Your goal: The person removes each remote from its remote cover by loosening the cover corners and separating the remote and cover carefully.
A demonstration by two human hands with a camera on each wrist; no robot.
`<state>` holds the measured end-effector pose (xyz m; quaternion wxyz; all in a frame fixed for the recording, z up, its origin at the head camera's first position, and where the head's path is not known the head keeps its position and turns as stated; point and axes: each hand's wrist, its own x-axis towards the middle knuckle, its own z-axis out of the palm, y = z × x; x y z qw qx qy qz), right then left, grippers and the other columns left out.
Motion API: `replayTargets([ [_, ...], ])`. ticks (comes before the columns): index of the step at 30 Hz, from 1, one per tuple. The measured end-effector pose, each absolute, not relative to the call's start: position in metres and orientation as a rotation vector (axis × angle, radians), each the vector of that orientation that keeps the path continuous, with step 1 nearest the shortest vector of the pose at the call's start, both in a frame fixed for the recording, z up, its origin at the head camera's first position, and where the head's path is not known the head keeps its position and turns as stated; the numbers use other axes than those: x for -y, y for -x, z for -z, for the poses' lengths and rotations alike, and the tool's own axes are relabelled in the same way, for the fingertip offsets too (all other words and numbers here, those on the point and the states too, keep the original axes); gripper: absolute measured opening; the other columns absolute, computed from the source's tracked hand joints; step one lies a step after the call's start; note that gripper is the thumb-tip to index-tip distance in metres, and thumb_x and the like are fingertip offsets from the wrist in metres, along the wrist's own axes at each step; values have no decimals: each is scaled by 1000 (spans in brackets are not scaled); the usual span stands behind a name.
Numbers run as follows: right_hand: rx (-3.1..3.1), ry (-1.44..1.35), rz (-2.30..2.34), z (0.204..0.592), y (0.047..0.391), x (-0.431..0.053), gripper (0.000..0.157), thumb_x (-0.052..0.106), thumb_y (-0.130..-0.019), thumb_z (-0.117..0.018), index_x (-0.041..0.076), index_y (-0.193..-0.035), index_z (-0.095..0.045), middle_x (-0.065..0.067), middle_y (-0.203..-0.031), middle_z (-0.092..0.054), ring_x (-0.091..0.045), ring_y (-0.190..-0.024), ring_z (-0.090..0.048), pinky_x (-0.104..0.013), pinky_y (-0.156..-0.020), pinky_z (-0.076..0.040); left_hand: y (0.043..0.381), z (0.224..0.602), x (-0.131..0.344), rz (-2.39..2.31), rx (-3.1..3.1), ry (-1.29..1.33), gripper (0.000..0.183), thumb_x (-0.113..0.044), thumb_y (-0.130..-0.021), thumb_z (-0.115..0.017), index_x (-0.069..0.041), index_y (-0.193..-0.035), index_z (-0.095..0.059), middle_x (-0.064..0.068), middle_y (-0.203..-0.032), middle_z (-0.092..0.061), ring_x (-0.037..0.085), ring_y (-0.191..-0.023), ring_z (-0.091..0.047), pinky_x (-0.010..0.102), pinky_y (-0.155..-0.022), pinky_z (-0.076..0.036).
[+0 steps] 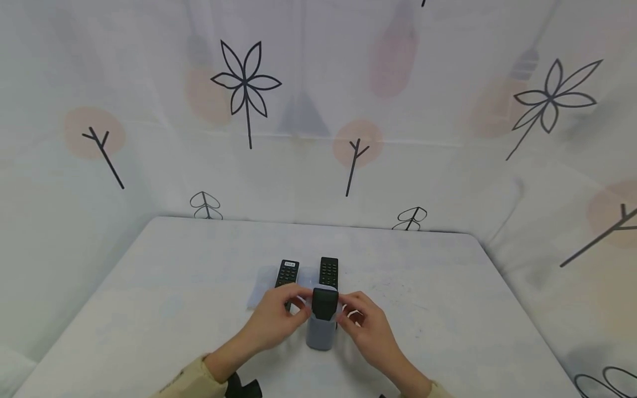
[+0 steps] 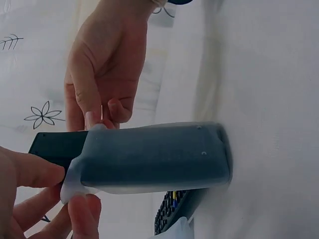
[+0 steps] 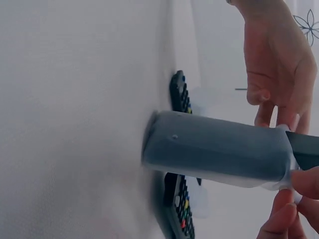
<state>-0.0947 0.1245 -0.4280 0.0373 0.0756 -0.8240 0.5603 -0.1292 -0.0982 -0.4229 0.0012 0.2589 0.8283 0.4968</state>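
Upright between both hands stands a black remote control (image 1: 325, 304), its lower part inside a translucent silicone sleeve (image 1: 320, 335). Its buttons do not show; a plain face is toward the head camera. My left hand (image 1: 278, 316) pinches the sleeve's mouth on one side, thumb and fingers at the edge. Opposite it, my right hand (image 1: 367, 327) pinches the other side of that mouth. In the left wrist view the sleeve (image 2: 154, 159) covers most of the remote, and the bare end (image 2: 59, 145) sticks out. The sleeve's bottom appears at the tabletop; contact is unclear.
Behind the hands lie two black button remotes, one left (image 1: 288, 270) with a white label and one right (image 1: 329, 270). A flat translucent sleeve (image 1: 261, 284) lies beside the left remote. A patterned cloth (image 1: 298, 177) hangs behind the white table (image 1: 438, 287).
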Motion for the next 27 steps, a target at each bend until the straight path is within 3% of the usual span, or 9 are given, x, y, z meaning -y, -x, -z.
replayTargets([
  [4,2494,-228,-1749,427,95,-124,35,-8,-84,-74,7,-116,-71,-4,-100,-61,-17,-85,-58,-24,-69,-48,128,421,96,-1567,-2621,-809,24,0,-89,-69,-11,-110,-73,-4,-103,-69,11,-86,-66,26,-66,-53],
  [12,2541,-268,-1726,424,94,-125,37,-11,-83,-71,4,-116,-71,-9,-102,-60,-15,-79,-54,-22,-63,-42,129,417,98,-1549,-2557,-771,35,8,-76,-70,-3,-110,-73,-3,-91,-64,10,-79,-61,26,-66,-51],
  [18,2609,-313,-1634,425,94,-126,35,-11,-83,-69,4,-115,-72,-8,-103,-61,-14,-77,-53,-23,-61,-42,128,417,100,-1479,-2576,-821,38,8,-78,-70,-1,-114,-72,1,-92,-63,9,-78,-60,25,-64,-50],
  [27,2692,-360,-1584,438,90,-131,32,-10,-83,-68,4,-112,-72,-7,-100,-61,-11,-76,-53,-23,-61,-44,130,433,98,-1456,-2547,-874,37,10,-74,-67,0,-109,-73,-1,-96,-64,11,-77,-63,23,-64,-50],
])
